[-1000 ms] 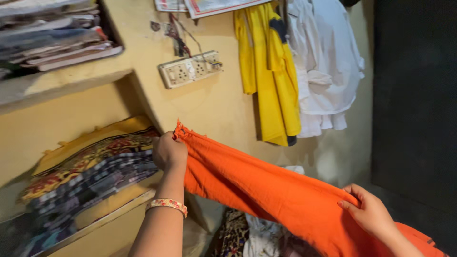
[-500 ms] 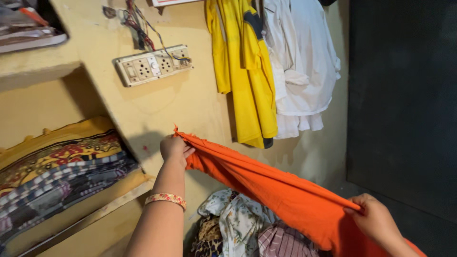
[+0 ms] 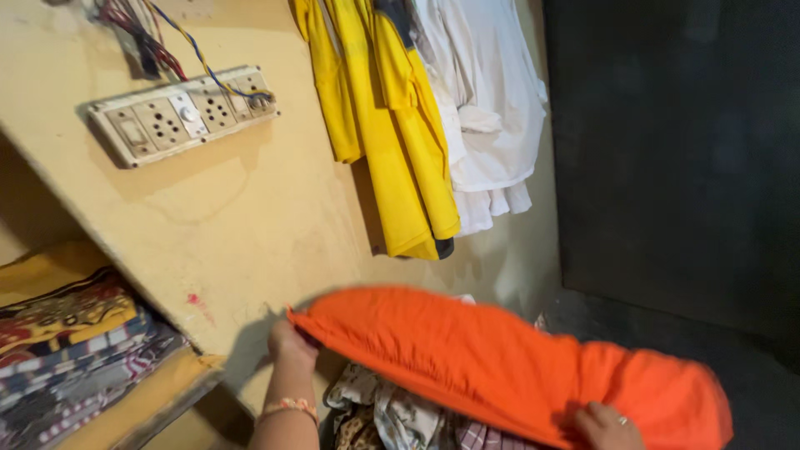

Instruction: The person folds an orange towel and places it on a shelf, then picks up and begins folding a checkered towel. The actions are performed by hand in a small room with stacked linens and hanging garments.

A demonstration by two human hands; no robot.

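An orange cloth (image 3: pixel 500 358) is pinched at one end by the left hand (image 3: pixel 290 343) and gripped at the other by the right hand (image 3: pixel 604 425), above a clothes pile (image 3: pixel 392 412).

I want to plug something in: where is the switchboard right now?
In the head view the switchboard is upper left on the yellow wall, under loose coloured wires and left of the hanging yellow shirt.

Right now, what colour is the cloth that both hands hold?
The cloth is plain bright orange, without pattern; the head view shows it best.
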